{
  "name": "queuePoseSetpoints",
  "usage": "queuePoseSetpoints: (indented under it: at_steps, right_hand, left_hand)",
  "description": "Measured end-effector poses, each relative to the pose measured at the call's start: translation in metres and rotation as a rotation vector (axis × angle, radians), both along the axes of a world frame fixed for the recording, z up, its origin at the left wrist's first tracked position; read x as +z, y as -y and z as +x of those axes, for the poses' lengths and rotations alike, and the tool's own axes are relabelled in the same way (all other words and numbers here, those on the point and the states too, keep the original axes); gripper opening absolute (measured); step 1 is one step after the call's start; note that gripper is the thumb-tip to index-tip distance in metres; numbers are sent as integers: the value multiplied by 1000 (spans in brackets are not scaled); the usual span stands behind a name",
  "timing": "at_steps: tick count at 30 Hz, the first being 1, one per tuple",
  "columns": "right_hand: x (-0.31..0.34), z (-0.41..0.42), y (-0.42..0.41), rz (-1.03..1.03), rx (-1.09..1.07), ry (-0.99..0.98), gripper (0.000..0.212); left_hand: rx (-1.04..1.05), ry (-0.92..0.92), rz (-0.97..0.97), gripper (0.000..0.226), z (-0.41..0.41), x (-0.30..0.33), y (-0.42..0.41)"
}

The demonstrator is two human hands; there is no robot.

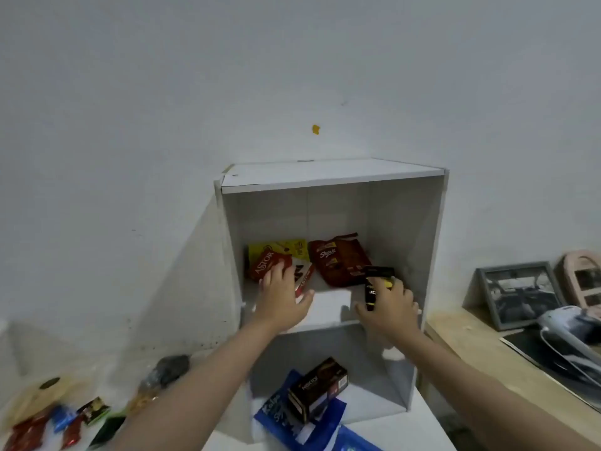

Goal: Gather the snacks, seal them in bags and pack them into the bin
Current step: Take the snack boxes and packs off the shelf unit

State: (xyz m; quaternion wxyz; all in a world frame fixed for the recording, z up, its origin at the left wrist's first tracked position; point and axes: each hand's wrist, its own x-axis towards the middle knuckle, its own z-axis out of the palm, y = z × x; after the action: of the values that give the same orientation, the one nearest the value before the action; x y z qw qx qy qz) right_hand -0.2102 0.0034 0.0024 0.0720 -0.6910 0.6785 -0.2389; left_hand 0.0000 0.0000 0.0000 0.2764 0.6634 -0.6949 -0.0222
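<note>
- Snacks lie on the upper shelf of a white two-level cabinet [331, 177] that stands against the wall.
- One red Astor box [266, 266] lies at the shelf's left, partly over one yellow packet [286, 247] behind it.
- One dark red-brown Superstar-style pouch [338, 262] lies to the right, its top tilted toward the back wall.
- The left hand [281, 292] rests on the Astor box with fingers spread and fairly straight.
- The right hand [388, 304] has its fingers curled round one slim black and yellow packet [370, 292], holding it upright just above the shelf's front edge; a second black piece [379, 271] sits at its top, whether joined I cannot tell.
- On the lower shelf, one dark Nextar box [317, 387] sits on a blue bag [276, 415].
- Left of the cabinet, several small wrapped snacks [61, 421] in red, blue and green lie scattered, too blurred to count.
- On the wooden counter [471, 340] at right stand one grey picture frame [517, 292] and one pink frame [583, 278].
</note>
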Motion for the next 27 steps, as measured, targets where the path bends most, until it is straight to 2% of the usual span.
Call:
queuePoseSetpoints:
  at_steps: [4, 7, 10, 14, 19, 21, 25, 27]
  right_hand:
    - [-10, -4, 20, 52, -25, -5, 69]
    - [-19, -6, 31, 48, -23, 17, 67]
    - [-24, -3, 35, 14, 5, 12, 62]
    - [-31, -4, 43, -4, 52, 68, 59]
    - [-39, -6, 45, -98, 103, 210, 55]
    - [-39, -7, 41, -175, 152, 291, 52]
    - [-27, -7, 33, -327, 345, 376, 47]
    - [-18, -2, 32, -309, 443, 405, 45]
  left_hand:
    - [136, -17, 98, 80, 5, -12, 46]
    - [145, -27, 151, 83, 6, -28, 72]
    - [153, 13, 197, 76, 10, -44, 81]
    - [172, -14, 135, 63, 8, -51, 70]
    - [114, 4, 104, 51, 5, -51, 43]
    - [116, -67, 64, 46, 1, -51, 35]
    - [206, -411, 31, 18, -10, -41, 25]
    - [248, -528, 62, 28, -13, -35, 22]
